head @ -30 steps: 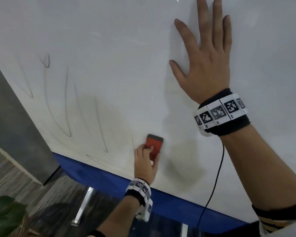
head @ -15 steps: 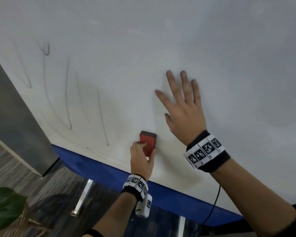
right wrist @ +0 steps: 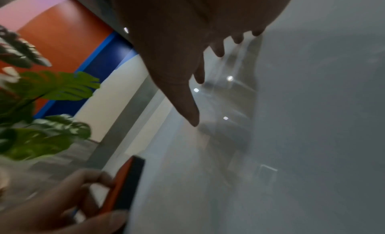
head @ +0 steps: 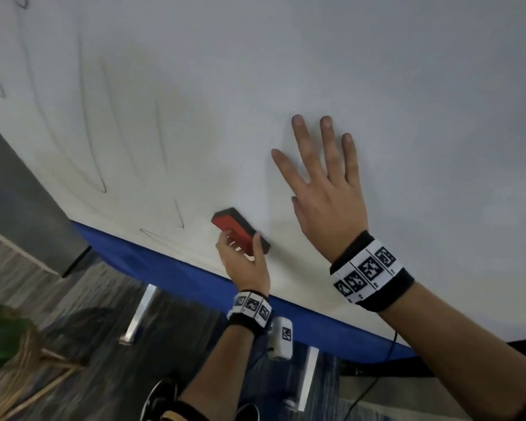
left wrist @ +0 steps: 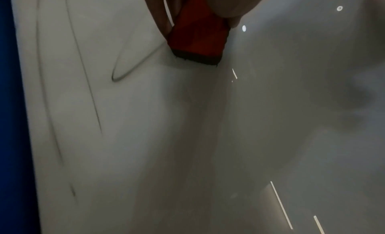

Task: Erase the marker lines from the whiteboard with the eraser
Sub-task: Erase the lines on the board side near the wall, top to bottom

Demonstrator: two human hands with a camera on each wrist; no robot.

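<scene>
A large whiteboard (head: 377, 71) fills the head view, with thin dark marker lines (head: 161, 138) looping down its left part. My left hand (head: 243, 259) grips a red eraser (head: 240, 230) with a black felt face, pressed on the board near its lower edge, just right of the nearest line (head: 179, 214). In the left wrist view the eraser (left wrist: 198, 34) sits beside a marker loop (left wrist: 133, 67). My right hand (head: 325, 189) lies flat on the board with fingers spread, right of the eraser. The right wrist view shows the spread right fingers (right wrist: 187, 105) and the eraser (right wrist: 125, 184) below.
A blue band (head: 170, 275) runs under the board's lower edge, with metal legs (head: 140, 314) beneath. A grey panel (head: 16, 202) stands at the left. Green plant leaves (head: 0, 335) and a wicker basket sit at lower left. A black cable (head: 377, 387) hangs at the lower right.
My right hand has slid down the board from the top to beside the eraser. The left hand has tilted the eraser leftward, still near the lower edge.
</scene>
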